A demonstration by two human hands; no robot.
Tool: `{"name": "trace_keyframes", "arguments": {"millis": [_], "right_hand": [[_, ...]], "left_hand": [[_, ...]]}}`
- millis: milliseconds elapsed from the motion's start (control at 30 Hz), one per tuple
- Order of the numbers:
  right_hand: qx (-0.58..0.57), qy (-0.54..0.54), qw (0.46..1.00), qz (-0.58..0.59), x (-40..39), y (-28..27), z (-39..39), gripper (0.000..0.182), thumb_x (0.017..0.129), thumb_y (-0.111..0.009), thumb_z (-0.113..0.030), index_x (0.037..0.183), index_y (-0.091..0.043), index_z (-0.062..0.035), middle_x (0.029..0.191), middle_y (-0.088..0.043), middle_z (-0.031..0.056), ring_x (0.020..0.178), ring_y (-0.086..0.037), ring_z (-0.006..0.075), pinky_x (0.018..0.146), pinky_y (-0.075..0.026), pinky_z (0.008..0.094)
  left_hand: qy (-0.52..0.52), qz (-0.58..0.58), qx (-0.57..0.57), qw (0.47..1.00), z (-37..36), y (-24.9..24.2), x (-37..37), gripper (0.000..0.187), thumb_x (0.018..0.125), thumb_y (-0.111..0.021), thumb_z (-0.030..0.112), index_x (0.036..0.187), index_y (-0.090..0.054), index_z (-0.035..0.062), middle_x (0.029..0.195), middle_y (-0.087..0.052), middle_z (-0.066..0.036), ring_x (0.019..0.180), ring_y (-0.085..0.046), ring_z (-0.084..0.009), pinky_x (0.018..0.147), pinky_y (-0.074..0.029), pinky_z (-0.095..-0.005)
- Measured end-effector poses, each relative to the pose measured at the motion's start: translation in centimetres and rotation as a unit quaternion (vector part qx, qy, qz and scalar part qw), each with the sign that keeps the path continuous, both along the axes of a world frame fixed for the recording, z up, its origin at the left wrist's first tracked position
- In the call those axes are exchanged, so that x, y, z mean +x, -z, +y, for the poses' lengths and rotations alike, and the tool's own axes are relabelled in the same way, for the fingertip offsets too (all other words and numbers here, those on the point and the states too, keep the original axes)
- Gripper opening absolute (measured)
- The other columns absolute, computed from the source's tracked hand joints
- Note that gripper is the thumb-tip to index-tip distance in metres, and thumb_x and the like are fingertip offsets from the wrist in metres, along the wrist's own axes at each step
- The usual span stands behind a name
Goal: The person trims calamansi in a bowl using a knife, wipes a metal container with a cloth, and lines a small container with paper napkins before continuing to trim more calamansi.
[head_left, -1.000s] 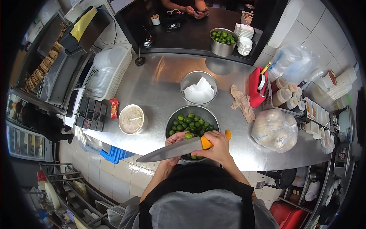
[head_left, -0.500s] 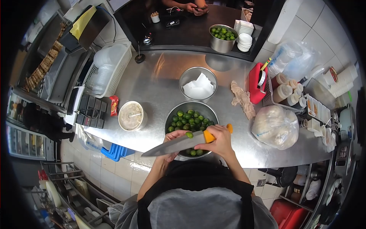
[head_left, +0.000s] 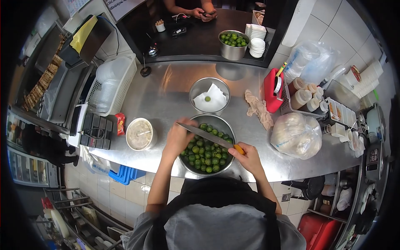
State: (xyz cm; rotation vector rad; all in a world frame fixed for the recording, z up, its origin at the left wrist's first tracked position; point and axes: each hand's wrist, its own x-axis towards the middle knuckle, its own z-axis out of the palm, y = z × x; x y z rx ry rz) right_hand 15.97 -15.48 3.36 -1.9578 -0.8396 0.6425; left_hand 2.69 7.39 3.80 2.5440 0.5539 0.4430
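My right hand (head_left: 246,158) is closed around the yellow handle of a large kitchen knife (head_left: 210,136). The blade slants up and left across a steel bowl (head_left: 230,160) of small green limes (head_left: 203,155). My left hand (head_left: 178,138) hovers by the bowl's left rim, close to the knife tip. Its fingers are bent and slightly blurred, and whether anything is in them is hidden. Beyond, a smaller steel bowl (head_left: 193,100) is lined with white paper (head_left: 215,92), and a single lime (head_left: 207,98) rests on the paper.
To the left are a white tub (head_left: 139,134), a red packet (head_left: 120,123) and a basket of plastic lids (head_left: 112,83). A crumpled cloth (head_left: 258,109), a tied plastic bag (head_left: 296,135) and sauce bottles (head_left: 301,99) stand right. A person's hands (head_left: 205,14) hold a phone beyond the counter.
A lime now lies on the paper in the smaller bowl. My left hand has moved up and left, away from under the blade. The knife has swung to point up-left over the limes.
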Motion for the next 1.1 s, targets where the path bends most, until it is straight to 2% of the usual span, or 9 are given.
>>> {"name": "trace_keyframes", "arguments": {"millis": [100,200,333,367,433,567,667,800,1100], "right_hand": [[-0.039,0.02,0.999,0.004,0.0,0.6,-0.8,0.048,0.077,-0.066,-0.048,0.066,-0.055,-0.0018,0.051,-0.045,0.0057,0.048,-0.043,0.0161,0.047,-0.034,0.031],[-0.052,0.017,0.998,0.012,-0.5,0.7,-0.5,0.051,0.075,-0.067,-0.051,0.066,-0.056,-0.0027,0.05,-0.048,0.0072,0.046,-0.046,0.0184,0.047,-0.037,0.0318],[0.015,0.016,1.0,0.011,-1.2,0.4,0.5,0.048,0.073,-0.071,-0.047,0.065,-0.054,-0.0024,0.05,-0.048,0.007,0.046,-0.046,0.0182,0.047,-0.037,0.0314],[0.033,0.017,0.999,0.004,-1.2,0.5,0.8,0.048,0.072,-0.072,-0.047,0.065,-0.054,-0.0024,0.05,-0.048,0.0073,0.046,-0.046,0.0187,0.047,-0.037,0.0316],[0.066,0.015,0.998,-0.009,-1.2,0.8,1.2,0.048,0.071,-0.073,-0.046,0.065,-0.053,-0.0022,0.05,-0.048,0.008,0.045,-0.047,0.0196,0.047,-0.038,0.0319],[0.038,0.001,0.998,-0.04,-1.5,0.0,1.9,0.049,0.07,-0.074,-0.046,0.064,-0.052,-0.0021,0.05,-0.049,0.0094,0.045,-0.048,0.0226,0.047,-0.038,0.033],[0.036,0.019,0.999,-0.032,-1.6,0.6,2.2,0.05,0.069,-0.075,-0.046,0.063,-0.051,-0.0021,0.05,-0.049,0.0097,0.045,-0.049,0.0248,0.046,-0.038,0.0338],[0.075,0.015,0.992,-0.104,-1.5,0.8,2.1,0.05,0.064,-0.077,-0.045,0.066,-0.053,-0.001,0.055,-0.051,0.0101,0.05,-0.051,0.0258,0.049,-0.039,0.0342],[0.104,-0.052,0.965,-0.234,-2.3,-0.9,2.6,0.057,0.047,-0.082,-0.053,0.06,-0.052,-0.0052,0.058,-0.053,0.0062,0.056,-0.053,0.0246,0.059,-0.039,0.0349]], "left_hand": [[0.016,0.151,-0.015,0.988,-1.9,0.6,-2.1,0.028,0.062,-0.076,0.015,0.088,-0.065,0.0113,0.094,-0.059,-0.008,0.092,-0.056,-0.029,0.077,-0.049,-0.041],[0.012,0.104,0.065,0.992,-3.2,2.4,-2.6,0.027,0.063,-0.076,0.02,0.085,-0.065,0.0094,0.091,-0.059,-0.007,0.091,-0.056,-0.0268,0.077,-0.05,-0.0383],[-0.028,0.03,-0.155,0.987,-3.9,0.6,-3.3,0.021,0.072,-0.072,0.013,0.09,-0.063,0.0062,0.091,-0.063,-0.009,0.085,-0.063,-0.027,0.071,-0.053,-0.0354],[-0.033,-0.029,-0.31,0.95,-4.0,0.9,-3.4,0.02,0.075,-0.07,0.011,0.093,-0.062,0.0048,0.095,-0.063,-0.01,0.087,-0.063,-0.0266,0.07,-0.054,-0.034],[-0.043,-0.141,-0.592,0.792,-4.9,1.9,-4.1,0.02,0.081,-0.065,0.007,0.1,-0.06,0.0021,0.102,-0.063,-0.012,0.09,-0.065,-0.0258,0.07,-0.055,-0.0312],[-0.079,-0.212,-0.796,0.562,-6.5,2.0,-4.7,0.024,0.086,-0.057,0.004,0.11,-0.056,-0.0002,0.105,-0.062,-0.013,0.097,-0.063,-0.0236,0.07,-0.056,-0.0252],[-0.033,-0.22,-0.863,0.454,-6.6,2.5,-4.3,0.028,0.088,-0.055,0.006,0.114,-0.053,-0.0001,0.106,-0.061,-0.014,0.093,-0.064,-0.022,0.072,-0.056,-0.0243],[-0.083,-0.207,-0.821,0.525,-6.8,4.0,-4.4,0.036,0.089,-0.055,0.013,0.122,-0.048,0.0,0.109,-0.06,-0.016,0.092,-0.062,-0.0173,0.073,-0.054,-0.0212],[-0.068,-0.233,-0.811,0.533,-7.4,3.3,-3.8,0.031,0.087,-0.054,0.013,0.116,-0.054,0.0005,0.114,-0.059,-0.015,0.102,-0.059,-0.0228,0.089,-0.05,-0.0297]]}}
